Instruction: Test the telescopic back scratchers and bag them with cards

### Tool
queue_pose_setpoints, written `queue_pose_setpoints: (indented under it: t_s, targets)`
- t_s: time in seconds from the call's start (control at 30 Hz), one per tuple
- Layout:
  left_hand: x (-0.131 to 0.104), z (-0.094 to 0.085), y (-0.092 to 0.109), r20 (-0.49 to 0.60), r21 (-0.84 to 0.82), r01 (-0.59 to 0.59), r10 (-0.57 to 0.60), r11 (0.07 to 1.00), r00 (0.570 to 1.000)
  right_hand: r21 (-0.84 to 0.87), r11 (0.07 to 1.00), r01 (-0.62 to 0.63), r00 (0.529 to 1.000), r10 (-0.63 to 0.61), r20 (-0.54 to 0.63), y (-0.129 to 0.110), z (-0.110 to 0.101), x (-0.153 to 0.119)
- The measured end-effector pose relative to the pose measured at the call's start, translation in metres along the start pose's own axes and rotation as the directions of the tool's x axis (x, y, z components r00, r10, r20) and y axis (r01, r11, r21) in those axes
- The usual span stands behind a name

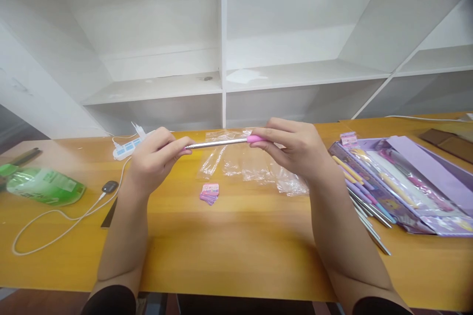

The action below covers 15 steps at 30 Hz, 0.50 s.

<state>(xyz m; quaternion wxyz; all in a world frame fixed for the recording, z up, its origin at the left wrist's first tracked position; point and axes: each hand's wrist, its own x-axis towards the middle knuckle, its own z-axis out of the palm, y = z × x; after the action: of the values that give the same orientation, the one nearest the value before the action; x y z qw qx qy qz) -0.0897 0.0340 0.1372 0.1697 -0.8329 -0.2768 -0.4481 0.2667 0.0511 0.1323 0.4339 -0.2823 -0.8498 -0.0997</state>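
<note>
A slim silver rod with a pink grip (221,143) is held nearly level above the table, between both hands. My left hand (157,155) is closed, with thumb and fingers pinching its left end, where a short ridged section shows. The very tip is hidden in those fingers. My right hand (291,145) is closed around the pink grip at the other end. Below the rod, clear plastic wrappers (254,165) lie crumpled on the table. A small fanned stack of pink printed cards (209,194) rests nearer to me.
Right: a purple printed box (410,157) with packaged items; yellow and purple sticks (351,173) and silver rods (373,234) beside it. Left: a green bottle (44,186) on its side, a white cable (70,216) and a power strip (127,149). White shelves (223,34) stand behind.
</note>
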Motion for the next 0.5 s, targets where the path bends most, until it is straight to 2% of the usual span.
queue_pose_setpoints:
  t_s: [0.23, 0.5]
  targets:
    - [0.008, 0.001, 0.014, -0.035, -0.001, -0.105, 0.105, 0.994, 0.994, -0.119, 0.991, 0.063, 0.995, -0.072, -0.071, -0.011, 0.0, 0.004]
    - [0.011, 0.007, 0.019, -0.043, -0.045, -0.142, 0.14, 0.989, 0.989, -0.184, 0.978, 0.098, 0.985, -0.122, -0.123, -0.014, 0.001, 0.003]
